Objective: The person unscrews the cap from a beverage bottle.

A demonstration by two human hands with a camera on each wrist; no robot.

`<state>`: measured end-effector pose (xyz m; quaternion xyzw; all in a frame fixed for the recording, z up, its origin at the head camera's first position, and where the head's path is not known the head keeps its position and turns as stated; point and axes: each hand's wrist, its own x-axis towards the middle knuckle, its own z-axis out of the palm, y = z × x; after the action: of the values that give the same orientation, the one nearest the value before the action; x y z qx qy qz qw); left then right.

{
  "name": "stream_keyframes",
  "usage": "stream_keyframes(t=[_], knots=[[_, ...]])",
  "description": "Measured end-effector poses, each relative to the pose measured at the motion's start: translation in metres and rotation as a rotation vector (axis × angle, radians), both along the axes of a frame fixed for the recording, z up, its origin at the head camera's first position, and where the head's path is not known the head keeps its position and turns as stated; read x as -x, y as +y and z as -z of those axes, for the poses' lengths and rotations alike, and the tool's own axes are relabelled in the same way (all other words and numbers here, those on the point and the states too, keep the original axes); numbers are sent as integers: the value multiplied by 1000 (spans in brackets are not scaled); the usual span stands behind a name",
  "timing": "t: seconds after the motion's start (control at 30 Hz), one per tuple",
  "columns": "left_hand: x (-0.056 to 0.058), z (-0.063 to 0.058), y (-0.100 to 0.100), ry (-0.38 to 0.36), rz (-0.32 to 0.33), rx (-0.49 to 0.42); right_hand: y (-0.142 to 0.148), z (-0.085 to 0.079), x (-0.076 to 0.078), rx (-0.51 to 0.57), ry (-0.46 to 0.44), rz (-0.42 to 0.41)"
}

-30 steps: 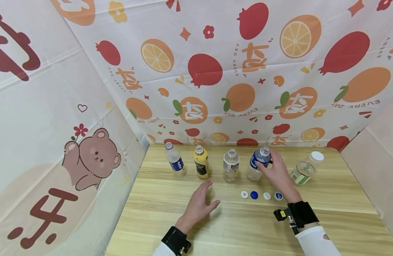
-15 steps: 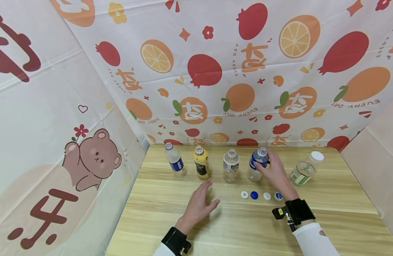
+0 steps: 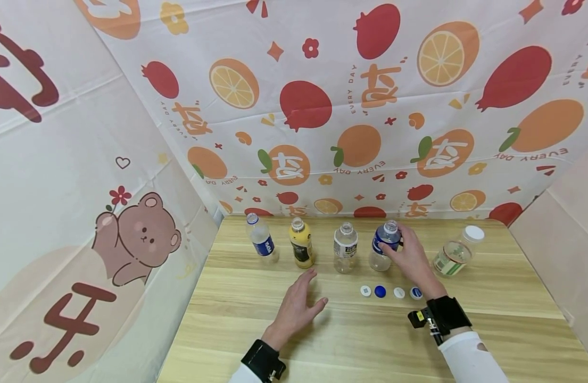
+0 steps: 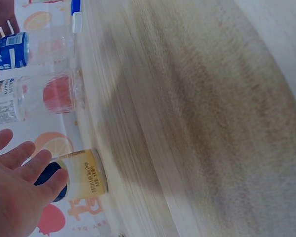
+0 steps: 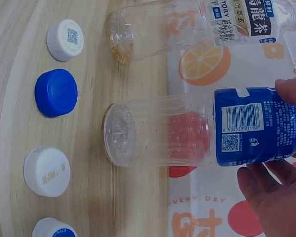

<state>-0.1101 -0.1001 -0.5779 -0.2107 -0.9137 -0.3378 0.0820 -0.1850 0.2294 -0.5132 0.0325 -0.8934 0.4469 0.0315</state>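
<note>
My right hand (image 3: pixel 411 255) grips the upper part of a clear plastic bottle (image 3: pixel 381 259) with a blue label. In the right wrist view, the thumb and fingers lie on either side of that label (image 5: pixel 254 126). The bottle has no cap and stands on the table. My left hand (image 3: pixel 297 306) is held over the wood with fingers spread, nearest to a yellow bottle (image 3: pixel 301 247) with a dark label. Between the two hands stands a capless clear bottle (image 3: pixel 345 255) with a white label.
At the far left stands a clear bottle (image 3: pixel 262 242) with a blue label. A wider jar-like bottle (image 3: pixel 454 255) with a white lid stands right of my right hand. Several caps, including a blue cap (image 3: pixel 380 291), lie in a row in front. A printed cloth (image 3: pixel 308 103) hangs behind the table (image 3: pixel 365 340).
My right hand has shifted slightly left with the blue-labelled bottle, whose neck now leans less to the right. The left hand has stayed in place.
</note>
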Motion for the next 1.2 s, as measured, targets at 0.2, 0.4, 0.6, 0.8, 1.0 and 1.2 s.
stream_keyframes(t=[0.2,0.4,0.6,0.8,1.0,1.2], knots=[[0,-2,0,-6,-2,0,5,-3,-4,-24,13,2],[2,-2,-1,-20,-5,0,15,-11,-13,-72,64,13],[3,-4,-1,-31,-6,-11,26,-26,-28,-107,125,39],[4,-3,-1,-17,-7,-18,39,-40,-43,-151,205,87],[4,-2,-1,-26,-13,-28,56,-49,-53,-199,323,137],[4,0,-3,-17,-14,-25,78,-54,-58,-197,392,205]])
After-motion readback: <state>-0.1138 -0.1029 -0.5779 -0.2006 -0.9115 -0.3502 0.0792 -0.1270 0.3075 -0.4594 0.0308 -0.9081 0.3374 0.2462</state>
